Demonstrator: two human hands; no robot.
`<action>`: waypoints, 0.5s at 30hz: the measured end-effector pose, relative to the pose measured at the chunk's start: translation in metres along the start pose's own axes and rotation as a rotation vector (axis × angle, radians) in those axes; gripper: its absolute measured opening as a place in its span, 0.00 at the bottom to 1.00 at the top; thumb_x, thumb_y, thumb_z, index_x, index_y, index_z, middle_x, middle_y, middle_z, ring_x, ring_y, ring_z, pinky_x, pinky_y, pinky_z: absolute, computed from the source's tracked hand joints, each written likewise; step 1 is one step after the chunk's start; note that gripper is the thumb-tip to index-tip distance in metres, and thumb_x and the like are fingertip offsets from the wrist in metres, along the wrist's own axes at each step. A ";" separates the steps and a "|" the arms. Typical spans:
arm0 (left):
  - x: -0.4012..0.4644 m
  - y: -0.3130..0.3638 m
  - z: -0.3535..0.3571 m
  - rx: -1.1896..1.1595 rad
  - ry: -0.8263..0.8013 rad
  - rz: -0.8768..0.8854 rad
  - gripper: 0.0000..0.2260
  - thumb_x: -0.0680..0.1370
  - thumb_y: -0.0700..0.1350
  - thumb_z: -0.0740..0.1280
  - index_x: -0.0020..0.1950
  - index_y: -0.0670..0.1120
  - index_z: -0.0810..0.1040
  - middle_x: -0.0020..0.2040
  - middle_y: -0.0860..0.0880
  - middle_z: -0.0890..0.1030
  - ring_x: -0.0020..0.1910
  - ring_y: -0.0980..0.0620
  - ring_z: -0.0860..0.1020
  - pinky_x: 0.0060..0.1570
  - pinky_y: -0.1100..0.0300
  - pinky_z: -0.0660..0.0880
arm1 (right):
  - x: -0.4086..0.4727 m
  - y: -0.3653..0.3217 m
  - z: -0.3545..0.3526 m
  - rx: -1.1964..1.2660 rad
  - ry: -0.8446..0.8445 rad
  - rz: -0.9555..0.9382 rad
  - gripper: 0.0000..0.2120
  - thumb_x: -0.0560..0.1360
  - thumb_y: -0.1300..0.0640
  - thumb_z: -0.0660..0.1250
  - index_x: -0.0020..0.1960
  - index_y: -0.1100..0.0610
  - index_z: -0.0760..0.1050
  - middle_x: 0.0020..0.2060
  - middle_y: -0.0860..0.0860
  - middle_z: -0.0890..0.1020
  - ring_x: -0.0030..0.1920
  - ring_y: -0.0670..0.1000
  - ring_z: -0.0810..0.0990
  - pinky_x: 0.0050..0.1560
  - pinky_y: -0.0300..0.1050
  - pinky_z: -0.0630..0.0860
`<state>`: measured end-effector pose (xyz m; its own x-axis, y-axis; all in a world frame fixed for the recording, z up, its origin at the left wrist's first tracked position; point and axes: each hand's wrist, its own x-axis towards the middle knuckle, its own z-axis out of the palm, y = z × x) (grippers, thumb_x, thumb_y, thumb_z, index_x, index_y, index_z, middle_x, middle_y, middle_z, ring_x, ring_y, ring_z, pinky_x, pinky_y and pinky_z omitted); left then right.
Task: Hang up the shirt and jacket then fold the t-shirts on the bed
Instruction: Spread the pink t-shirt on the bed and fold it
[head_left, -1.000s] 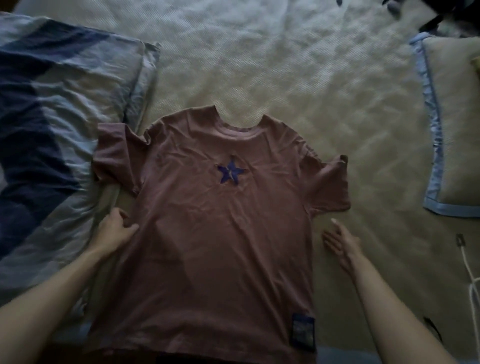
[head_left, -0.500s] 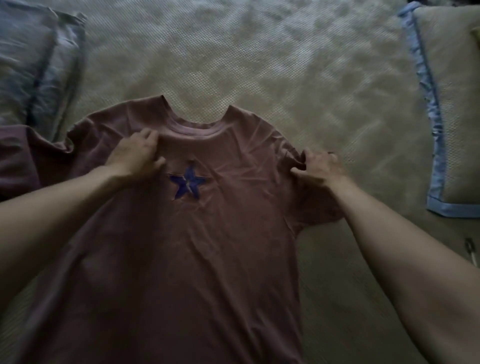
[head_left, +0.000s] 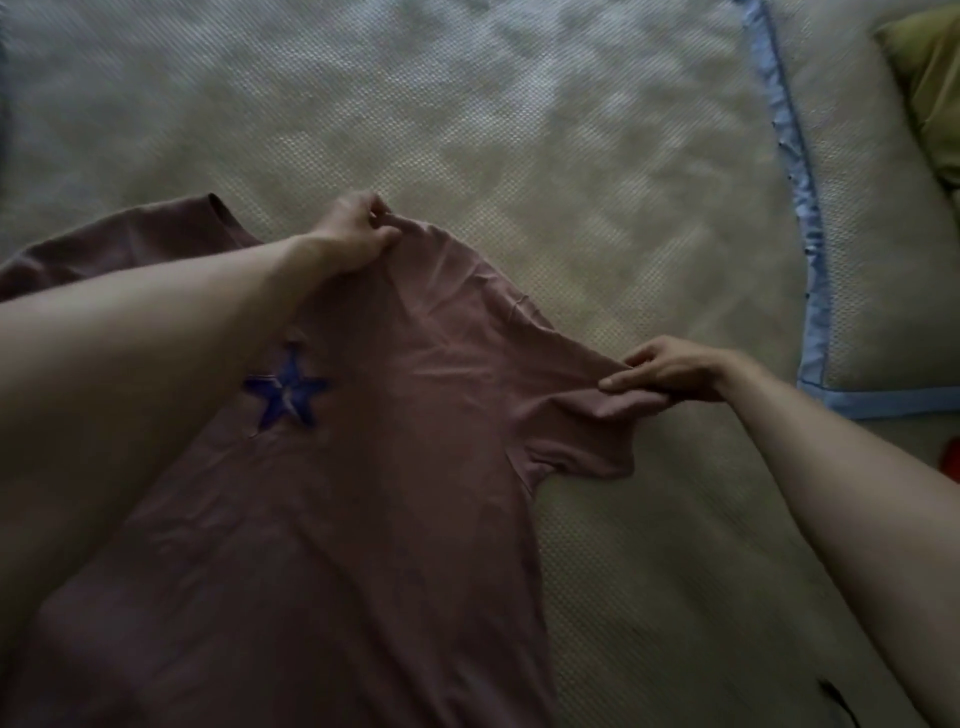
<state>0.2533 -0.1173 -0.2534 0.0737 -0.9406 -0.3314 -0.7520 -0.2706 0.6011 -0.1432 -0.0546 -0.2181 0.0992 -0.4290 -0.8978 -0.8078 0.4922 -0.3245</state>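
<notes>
1. I see the mauve t-shirt (head_left: 363, 493) lying front-up on the bed (head_left: 519, 156), a blue star (head_left: 287, 391) on its chest.
2. My left hand (head_left: 350, 234) reaches across, fingers pinching the right shoulder by the collar.
3. My right hand (head_left: 670, 371) pinches the right sleeve's edge.
4. A blue-trimmed pillow (head_left: 883, 234) lies right, on the textured beige cover.

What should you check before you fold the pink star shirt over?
1. Left hand grips the t-shirt at the shoulder by the collar: ok.
2. Right hand pinches the sleeve top: ok.
3. Blue star faces up: ok.
4. Cloth between the hands smooth: not ok, wrinkles show.
5. Other sleeve and hem flat: cannot tell, out of sight.
6. Bed cover beyond the collar free: ok.
</notes>
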 end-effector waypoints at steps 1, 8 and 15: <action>0.002 0.001 0.000 -0.031 -0.001 -0.015 0.13 0.78 0.45 0.69 0.61 0.42 0.78 0.58 0.40 0.81 0.51 0.46 0.77 0.49 0.58 0.72 | 0.001 0.008 0.001 0.060 -0.008 0.006 0.19 0.64 0.45 0.81 0.50 0.55 0.87 0.49 0.58 0.86 0.48 0.56 0.80 0.51 0.51 0.76; 0.004 0.005 -0.002 -0.044 0.063 -0.035 0.12 0.80 0.45 0.66 0.62 0.44 0.75 0.61 0.41 0.78 0.56 0.45 0.75 0.50 0.60 0.66 | -0.007 0.028 0.014 0.521 0.098 0.024 0.20 0.69 0.51 0.79 0.56 0.61 0.83 0.53 0.57 0.86 0.56 0.54 0.83 0.65 0.51 0.77; -0.006 0.009 0.005 -0.085 0.061 -0.029 0.15 0.79 0.47 0.68 0.63 0.44 0.73 0.61 0.41 0.78 0.60 0.43 0.76 0.58 0.54 0.71 | -0.020 0.042 0.038 0.672 0.214 -0.053 0.09 0.72 0.59 0.76 0.50 0.60 0.82 0.44 0.54 0.86 0.38 0.47 0.85 0.36 0.38 0.80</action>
<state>0.2429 -0.1127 -0.2499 0.1364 -0.9423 -0.3058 -0.6908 -0.3117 0.6524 -0.1571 0.0031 -0.2247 -0.0438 -0.5712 -0.8197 -0.2644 0.7978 -0.5418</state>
